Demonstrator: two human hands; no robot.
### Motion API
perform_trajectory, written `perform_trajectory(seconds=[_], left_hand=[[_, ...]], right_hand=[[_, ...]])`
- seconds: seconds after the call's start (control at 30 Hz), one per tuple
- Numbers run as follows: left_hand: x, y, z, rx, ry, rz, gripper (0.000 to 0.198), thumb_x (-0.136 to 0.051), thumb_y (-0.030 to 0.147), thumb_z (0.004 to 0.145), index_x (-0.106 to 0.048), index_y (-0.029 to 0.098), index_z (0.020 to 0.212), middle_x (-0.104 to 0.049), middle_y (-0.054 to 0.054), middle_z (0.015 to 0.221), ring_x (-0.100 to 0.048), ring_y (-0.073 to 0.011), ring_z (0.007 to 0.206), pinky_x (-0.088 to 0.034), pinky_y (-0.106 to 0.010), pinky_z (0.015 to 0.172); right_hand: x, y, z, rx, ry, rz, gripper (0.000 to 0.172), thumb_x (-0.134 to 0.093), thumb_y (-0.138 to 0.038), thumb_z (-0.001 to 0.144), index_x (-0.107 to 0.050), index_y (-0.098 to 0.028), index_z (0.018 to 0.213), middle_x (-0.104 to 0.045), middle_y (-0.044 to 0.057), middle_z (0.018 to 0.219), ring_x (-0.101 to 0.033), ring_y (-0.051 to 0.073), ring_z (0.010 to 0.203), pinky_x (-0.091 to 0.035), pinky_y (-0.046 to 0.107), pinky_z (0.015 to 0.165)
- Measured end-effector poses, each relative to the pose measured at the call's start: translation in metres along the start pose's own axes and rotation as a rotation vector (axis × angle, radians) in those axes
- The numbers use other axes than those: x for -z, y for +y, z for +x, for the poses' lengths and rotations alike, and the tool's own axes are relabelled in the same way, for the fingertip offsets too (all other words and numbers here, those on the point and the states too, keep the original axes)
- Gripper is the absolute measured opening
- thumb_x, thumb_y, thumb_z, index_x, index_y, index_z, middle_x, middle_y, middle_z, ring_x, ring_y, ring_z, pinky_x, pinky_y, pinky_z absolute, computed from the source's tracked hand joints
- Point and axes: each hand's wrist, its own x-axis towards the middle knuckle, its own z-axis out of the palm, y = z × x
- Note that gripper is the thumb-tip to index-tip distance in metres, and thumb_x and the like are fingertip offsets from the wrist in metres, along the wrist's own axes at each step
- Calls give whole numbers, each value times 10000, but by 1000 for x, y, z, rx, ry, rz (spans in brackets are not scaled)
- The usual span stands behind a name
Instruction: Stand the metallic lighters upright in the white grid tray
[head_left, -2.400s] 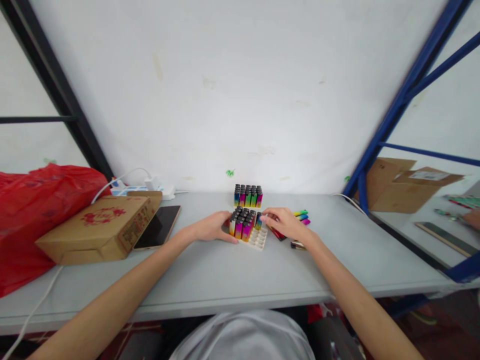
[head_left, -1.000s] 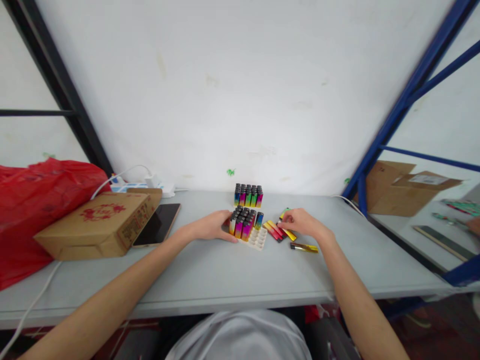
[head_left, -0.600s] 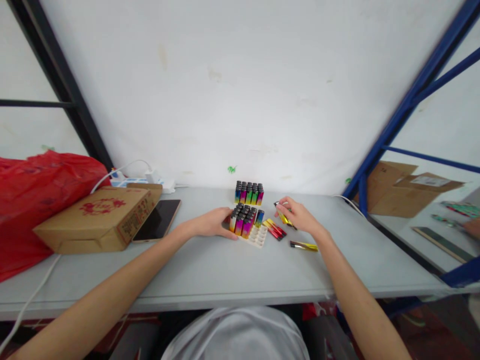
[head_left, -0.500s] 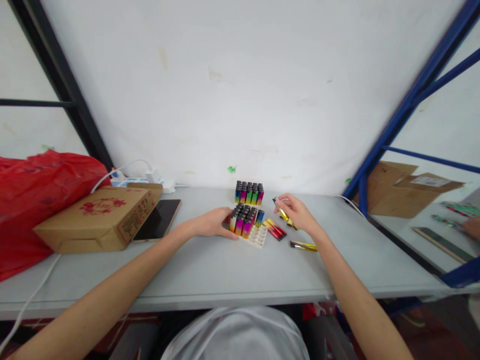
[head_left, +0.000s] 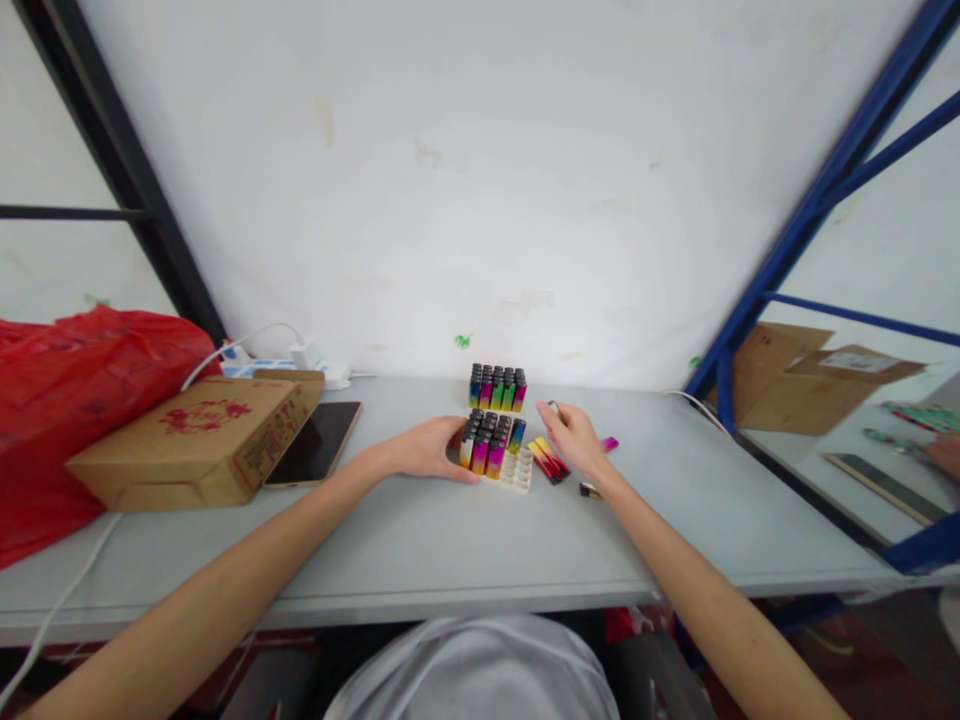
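Note:
Upright lighters (head_left: 481, 450) with black tops stand packed in a white tray (head_left: 517, 474), whose right-hand part shows bare round sockets. One blue-green lighter (head_left: 517, 434) stands at the rear of that part. My left hand (head_left: 431, 450) is wrapped round the left side of the tray, thumb in front and fingers behind. To the right of the tray, my right hand (head_left: 571, 436) is closed round a lighter (head_left: 554, 406); only its top end shows. Red-yellow lighters (head_left: 550, 462) lie flat between the tray and my right hand. Another lighter (head_left: 589, 490) lies partly hidden under my right wrist.
A second block of upright lighters (head_left: 498, 388) stands behind the tray, near the wall. Leftward are a dark tablet (head_left: 319, 440), a cardboard box (head_left: 187, 440), a red bag (head_left: 90, 400) and a power strip (head_left: 337, 374). Blue shelf posts (head_left: 795, 220) bound the right side.
My right hand has moved slightly left toward the tray and turned, with the lighter in it. A purple lighter end now shows beyond my right hand. My left hand stays at the tray.

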Motion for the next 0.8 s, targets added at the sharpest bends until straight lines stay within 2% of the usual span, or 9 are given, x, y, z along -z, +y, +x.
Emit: perform_trajectory(seconds=[0.13,0.3,0.5,0.6,0.7,0.8], left_hand=[[-1,-1,0,31,-1,12,749,-889,532,701,-639,203,1326,-731,-72,1280,-697,-289,1099,-539,-348,945],[-2,-4,0,52,3,54,760,-881,567,695,-645,195,1313,-742,-74,1247,-703,-291,1071,-540,-349,929],[-2,-1,0,22,-5,49,707,-876,535,714,-657,201,1298,-737,-68,1273,-701,-296,1096,-545,-359,948],[-1,0,0,43,0,58,716,-880,532,705,-657,199,1298,-741,-70,1262,-703,-298,1092,-546,-368,953],[-1,1,0,54,11,68,722,-880,532,702,-654,194,1298,-740,-77,1260,-702,-296,1091,-543,-369,964],[-1,1,-1,45,6,63,718,-876,532,711,-649,202,1306,-736,-72,1267,-702,-292,1094,-540,-368,970]], right_hand=[[-3,-3,-2,2,44,-46,586,-485,-672,922,-340,-243,551,-330,-48,509,-321,114,511,-258,284,516],[-5,-3,-4,42,13,-80,477,-477,-543,890,-331,-242,550,-331,-48,524,-318,112,521,-242,290,538],[-4,-11,-6,107,-9,-103,467,-458,-513,951,-326,-236,598,-326,-57,546,-331,113,534,-251,288,557],[-3,-17,-8,163,0,-115,463,-469,-555,998,-402,-228,677,-386,-58,580,-396,123,563,-294,277,580],[-1,-21,-10,197,-43,-102,392,-421,-553,1047,-513,-228,848,-508,-46,647,-494,140,595,-353,268,598],[0,-24,-12,197,-96,-59,365,-388,-544,1068,-557,-234,976,-547,-42,652,-530,149,567,-400,264,575]])
